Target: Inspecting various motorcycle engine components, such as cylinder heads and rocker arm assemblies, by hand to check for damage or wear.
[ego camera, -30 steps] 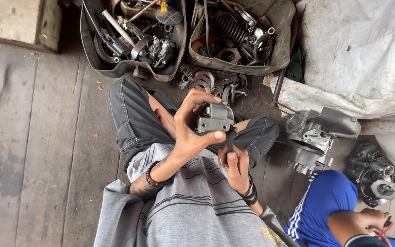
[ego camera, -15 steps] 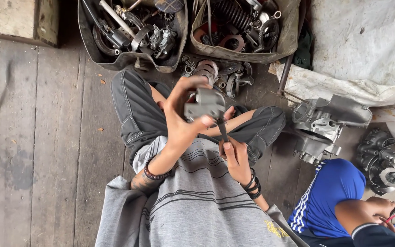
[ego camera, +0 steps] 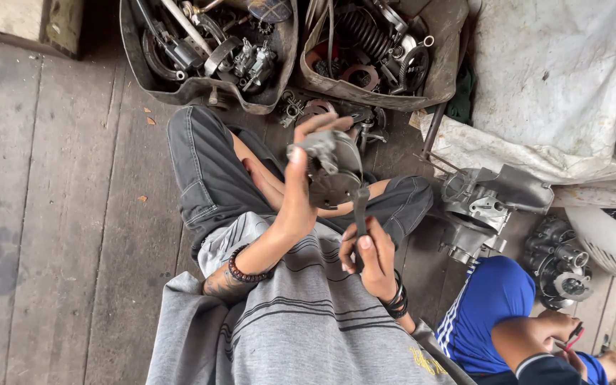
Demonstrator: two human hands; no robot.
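I sit cross-legged on a wooden floor. My left hand is raised and grips a grey metal engine part with a round face, held over my knees. My right hand is lower, near my lap, closed around the handle of a dark tool whose tip points up at the underside of the part. Beaded bracelets ring both wrists.
Two dark tubs full of engine parts and springs stand ahead of my knees. An engine casing lies at right beside a white cloth. Another person in blue works at lower right.
My left hand has turned the metal part so its round face shows and lifted it slightly. The right hand with the tool stays below it. The view has shifted.
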